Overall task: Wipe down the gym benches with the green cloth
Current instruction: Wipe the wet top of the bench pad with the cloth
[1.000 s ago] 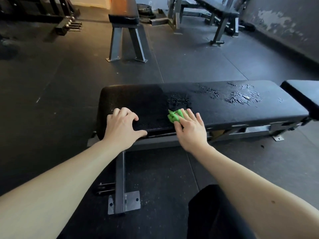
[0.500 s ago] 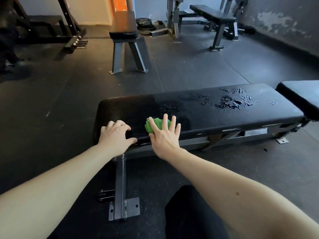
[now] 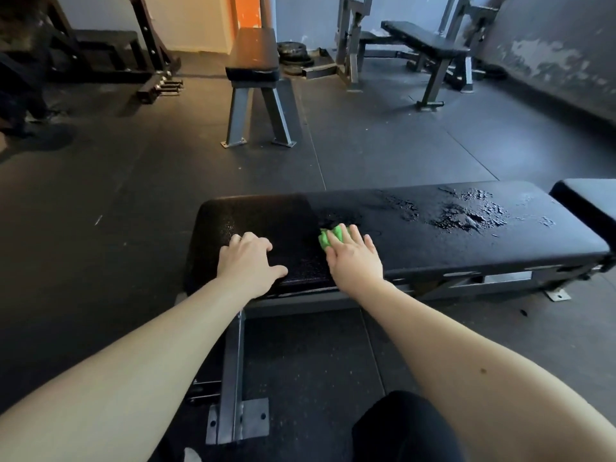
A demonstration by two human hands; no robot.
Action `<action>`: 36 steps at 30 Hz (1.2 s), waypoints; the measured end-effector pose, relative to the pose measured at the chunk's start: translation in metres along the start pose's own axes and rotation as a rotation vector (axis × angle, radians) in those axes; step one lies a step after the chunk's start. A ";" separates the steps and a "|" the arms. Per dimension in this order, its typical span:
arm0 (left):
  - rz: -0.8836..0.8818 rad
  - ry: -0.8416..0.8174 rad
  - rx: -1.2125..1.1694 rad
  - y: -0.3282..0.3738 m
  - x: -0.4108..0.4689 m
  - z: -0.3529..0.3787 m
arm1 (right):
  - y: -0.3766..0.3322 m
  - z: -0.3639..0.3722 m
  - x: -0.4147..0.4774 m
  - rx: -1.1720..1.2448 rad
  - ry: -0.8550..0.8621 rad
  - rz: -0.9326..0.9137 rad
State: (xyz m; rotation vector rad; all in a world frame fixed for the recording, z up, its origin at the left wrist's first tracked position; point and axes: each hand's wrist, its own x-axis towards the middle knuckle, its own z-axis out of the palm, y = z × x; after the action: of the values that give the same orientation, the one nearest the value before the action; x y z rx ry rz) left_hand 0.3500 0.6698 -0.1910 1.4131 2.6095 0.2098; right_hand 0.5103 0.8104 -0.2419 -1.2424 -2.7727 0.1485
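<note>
Saw the green cloth (image 3: pixel 330 236) bunched small on the near bench (image 3: pixel 416 251), left of the pad's middle. Found that black pad dull at its left end, wet and puddled toward the right. Spotted a flat bench (image 3: pixel 255 58) far centre, an incline bench (image 3: pixel 423 41) far right.

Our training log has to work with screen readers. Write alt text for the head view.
A person's right hand presses a green cloth flat on a black gym bench, while the left hand rests on the bench beside it. Wet patches lie further right on it; other benches stand behind on the dark floor.
</note>
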 end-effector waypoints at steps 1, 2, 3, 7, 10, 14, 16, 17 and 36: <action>0.006 -0.014 0.019 0.002 0.003 0.001 | 0.003 0.000 0.004 -0.012 0.002 0.068; 0.008 -0.026 0.040 0.003 0.005 0.003 | 0.000 0.002 0.007 -0.020 0.013 0.126; 0.006 -0.030 0.056 0.004 0.007 0.005 | -0.008 0.004 0.009 -0.023 0.028 0.168; 0.017 -0.026 0.073 0.002 0.010 0.008 | -0.058 0.013 0.013 0.049 0.060 -0.003; 0.026 -0.031 0.052 -0.001 0.010 0.009 | -0.050 0.002 0.018 0.096 0.000 -0.184; 0.055 -0.027 0.000 -0.008 0.009 0.010 | 0.007 0.000 0.045 0.016 0.019 -0.010; 0.077 -0.022 0.012 -0.012 0.009 0.010 | 0.013 0.002 0.056 -0.016 -0.010 0.164; 0.085 -0.019 0.015 -0.014 0.010 0.009 | 0.002 0.004 0.060 -0.030 -0.002 0.203; 0.045 -0.003 0.031 -0.022 0.032 0.004 | -0.069 0.009 0.106 -0.019 -0.045 -0.060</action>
State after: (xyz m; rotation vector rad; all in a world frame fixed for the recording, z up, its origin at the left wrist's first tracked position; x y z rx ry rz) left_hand 0.3152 0.6851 -0.2016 1.4825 2.5908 0.1739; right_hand 0.3879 0.8432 -0.2364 -1.1726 -2.8530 0.1474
